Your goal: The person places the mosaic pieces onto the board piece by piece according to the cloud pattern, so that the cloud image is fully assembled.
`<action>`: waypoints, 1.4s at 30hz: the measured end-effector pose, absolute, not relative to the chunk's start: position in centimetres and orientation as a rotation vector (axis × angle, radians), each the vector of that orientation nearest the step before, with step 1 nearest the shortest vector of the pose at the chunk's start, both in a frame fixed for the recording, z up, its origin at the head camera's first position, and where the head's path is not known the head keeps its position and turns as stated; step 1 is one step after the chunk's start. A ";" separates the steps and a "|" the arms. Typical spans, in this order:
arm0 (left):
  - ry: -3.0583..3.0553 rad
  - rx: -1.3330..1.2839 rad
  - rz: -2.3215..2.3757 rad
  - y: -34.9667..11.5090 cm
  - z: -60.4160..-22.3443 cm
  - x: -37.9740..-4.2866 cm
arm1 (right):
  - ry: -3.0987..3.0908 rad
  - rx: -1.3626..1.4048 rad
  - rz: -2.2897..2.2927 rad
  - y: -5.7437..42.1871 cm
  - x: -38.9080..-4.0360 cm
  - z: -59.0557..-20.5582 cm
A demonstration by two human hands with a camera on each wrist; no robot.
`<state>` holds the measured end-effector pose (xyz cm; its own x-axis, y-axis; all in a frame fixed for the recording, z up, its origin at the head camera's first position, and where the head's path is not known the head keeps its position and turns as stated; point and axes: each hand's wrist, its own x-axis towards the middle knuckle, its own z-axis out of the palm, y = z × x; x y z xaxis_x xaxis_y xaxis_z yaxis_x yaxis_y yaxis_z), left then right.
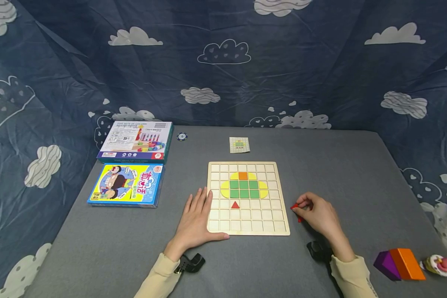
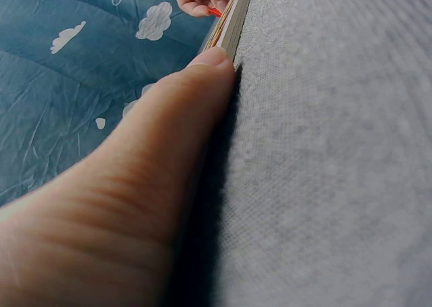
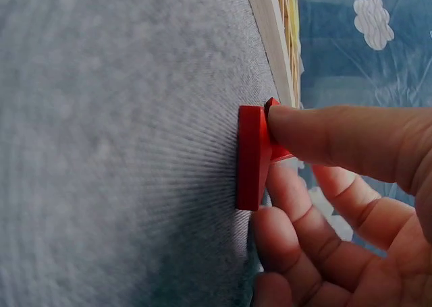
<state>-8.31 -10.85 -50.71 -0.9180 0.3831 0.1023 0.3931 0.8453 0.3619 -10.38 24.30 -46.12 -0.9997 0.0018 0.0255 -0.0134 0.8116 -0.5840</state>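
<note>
A wooden grid board point(image 1: 246, 225) lies flat, with green squares point(image 1: 243, 189), an orange square point(image 1: 243, 176), yellow curved pieces point(image 1: 225, 189) and one red triangle point(image 1: 235, 205) on it. Along the board's left edge my left hand point(image 1: 197, 219) rests with straight fingers, its thumb point(image 2: 202, 84) against the near edge. To the right of the board, my right hand point(image 1: 318, 213) pinches a small red piece point(image 1: 294, 206) between thumb and fingers. A second red piece point(image 3: 250, 158) stands close by on the table, nearer the right wrist camera.
Beyond the board lies a small pattern card point(image 1: 239, 145). Two boxes, one white and purple point(image 1: 134, 140) and one blue and yellow point(image 1: 126, 185), lie at the left near a round chip point(image 1: 182, 136). Purple point(image 1: 388, 265) and orange blocks point(image 1: 407, 264) stand beside a figurine point(image 1: 441, 265) at front right.
</note>
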 end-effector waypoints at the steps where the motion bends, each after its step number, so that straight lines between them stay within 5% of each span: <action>1: -2.992 -0.631 -0.591 -10.9 -50.7 -8.3 | -2.962 0.025 0.978 24.3 -10.4 -46.1; 18: -2.987 -0.634 -0.569 -10.9 -50.8 -8.4 | -2.854 0.109 1.007 23.7 -10.4 -45.9; 42: -3.001 -0.626 -0.563 -10.8 -50.7 -8.3 | -2.914 0.472 1.215 15.5 -12.0 -45.3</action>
<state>-8.34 -10.77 -50.66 -0.9190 0.3824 0.0959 0.3911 0.8541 0.3429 -12.04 15.45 -45.28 -0.9549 -0.2893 0.0661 -0.2506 0.6667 -0.7019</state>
